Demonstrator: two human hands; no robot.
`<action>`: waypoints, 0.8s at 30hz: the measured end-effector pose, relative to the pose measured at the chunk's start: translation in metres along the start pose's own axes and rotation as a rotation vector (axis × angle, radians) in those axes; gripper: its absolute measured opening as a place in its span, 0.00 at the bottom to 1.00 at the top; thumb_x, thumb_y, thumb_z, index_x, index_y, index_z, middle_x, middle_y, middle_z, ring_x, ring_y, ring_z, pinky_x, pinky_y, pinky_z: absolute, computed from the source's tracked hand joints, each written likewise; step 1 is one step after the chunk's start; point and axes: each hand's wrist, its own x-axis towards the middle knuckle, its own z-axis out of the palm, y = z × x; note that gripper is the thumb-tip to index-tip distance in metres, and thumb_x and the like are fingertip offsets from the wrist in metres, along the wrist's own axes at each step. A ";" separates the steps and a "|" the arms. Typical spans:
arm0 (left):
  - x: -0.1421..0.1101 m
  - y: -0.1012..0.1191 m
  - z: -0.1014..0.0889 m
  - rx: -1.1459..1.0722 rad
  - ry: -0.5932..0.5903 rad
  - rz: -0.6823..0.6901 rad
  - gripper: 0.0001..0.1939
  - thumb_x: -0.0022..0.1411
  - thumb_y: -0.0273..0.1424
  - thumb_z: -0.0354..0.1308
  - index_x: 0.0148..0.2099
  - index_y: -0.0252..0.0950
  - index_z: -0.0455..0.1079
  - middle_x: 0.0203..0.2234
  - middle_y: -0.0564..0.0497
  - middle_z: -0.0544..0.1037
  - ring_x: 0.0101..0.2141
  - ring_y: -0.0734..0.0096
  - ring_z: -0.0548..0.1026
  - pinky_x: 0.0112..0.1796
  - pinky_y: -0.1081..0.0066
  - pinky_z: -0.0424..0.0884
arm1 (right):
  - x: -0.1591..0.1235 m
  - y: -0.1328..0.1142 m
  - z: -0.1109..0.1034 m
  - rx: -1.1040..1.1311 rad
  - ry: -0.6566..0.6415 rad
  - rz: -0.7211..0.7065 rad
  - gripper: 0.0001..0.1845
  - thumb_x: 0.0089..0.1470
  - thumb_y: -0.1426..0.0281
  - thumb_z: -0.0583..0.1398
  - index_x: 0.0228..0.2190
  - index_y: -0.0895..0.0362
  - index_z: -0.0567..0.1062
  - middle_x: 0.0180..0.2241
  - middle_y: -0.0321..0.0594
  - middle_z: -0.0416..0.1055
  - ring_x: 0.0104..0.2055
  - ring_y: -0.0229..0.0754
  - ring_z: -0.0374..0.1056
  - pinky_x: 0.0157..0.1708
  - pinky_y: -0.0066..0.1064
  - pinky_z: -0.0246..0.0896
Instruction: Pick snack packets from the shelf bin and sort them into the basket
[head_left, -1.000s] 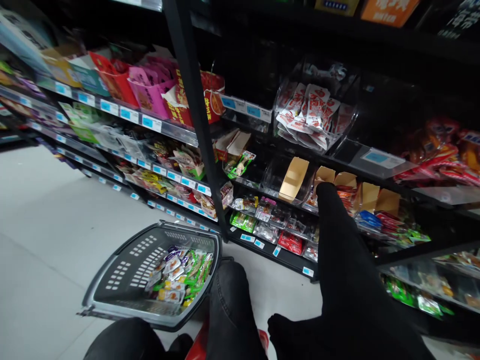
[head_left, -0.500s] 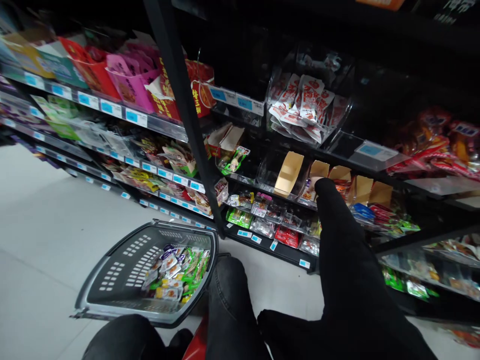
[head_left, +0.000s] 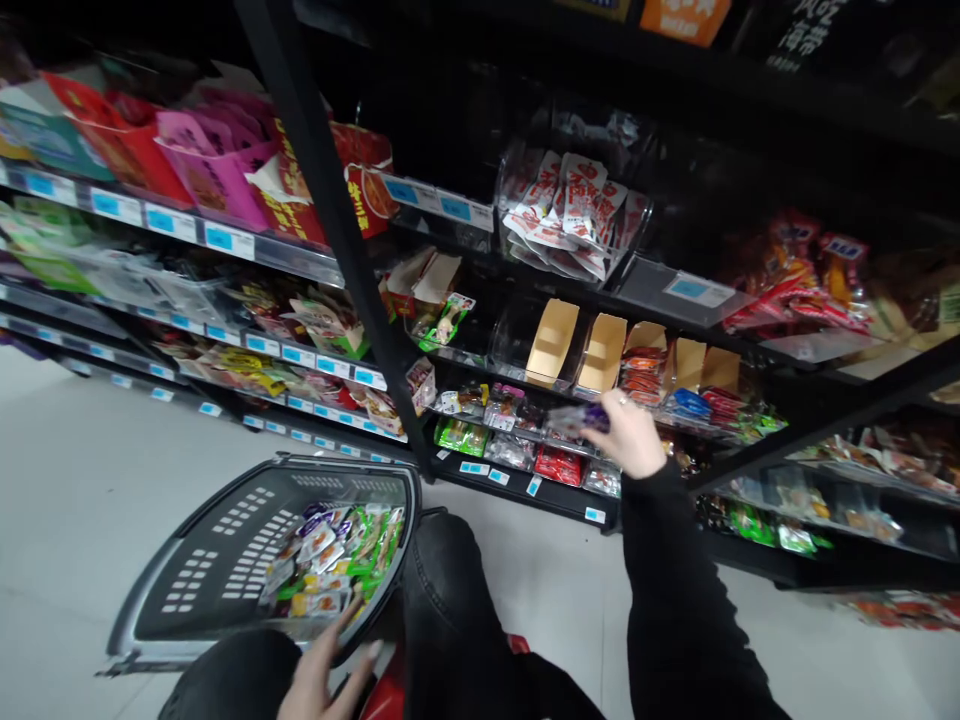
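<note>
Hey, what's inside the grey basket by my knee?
The basket holds a heap of small packets: mostly green on the right, purple and white toward the back, yellow nearer you. Anything beneath them is covered, and your left hand hides a little of the near edge.

One bare left hand (head_left: 326,665), one bare right hand (head_left: 632,440). Blurred purple plastic packaging (head_left: 574,418) in the right — piece count unclear. One grey perforated plastic basket (head_left: 214,540); its small glossy packets (head_left: 322,545) overlap, uncountable. Tan open-topped cardboard boxes (head_left: 553,342), side by side — five. Dark denim knees (head_left: 450,570): two.
</note>
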 end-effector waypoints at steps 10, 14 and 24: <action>0.002 0.116 0.019 -0.734 -0.854 -0.252 0.31 0.31 0.37 0.72 0.43 0.41 0.72 0.36 0.44 0.79 0.40 0.42 0.75 0.45 0.48 0.67 | -0.075 -0.145 0.035 0.718 -0.529 -0.496 0.28 0.36 0.62 0.73 0.38 0.54 0.68 0.34 0.34 0.70 0.33 0.41 0.69 0.32 0.25 0.61; -0.012 0.086 0.024 -0.950 -1.016 -0.459 0.18 0.39 0.33 0.68 0.38 0.39 0.73 0.31 0.45 0.78 0.35 0.49 0.76 0.39 0.53 0.69 | -0.093 -0.159 0.059 0.751 -0.598 -0.401 0.31 0.33 0.62 0.75 0.38 0.55 0.69 0.32 0.35 0.69 0.35 0.45 0.68 0.35 0.28 0.61; -0.012 0.072 0.020 -1.223 -0.799 -0.563 0.19 0.47 0.32 0.64 0.42 0.29 0.72 0.30 0.41 0.79 0.32 0.54 0.78 0.35 0.61 0.71 | -0.127 -0.160 0.116 1.315 -0.316 0.264 0.23 0.46 0.65 0.64 0.44 0.56 0.67 0.38 0.41 0.65 0.36 0.43 0.64 0.36 0.34 0.63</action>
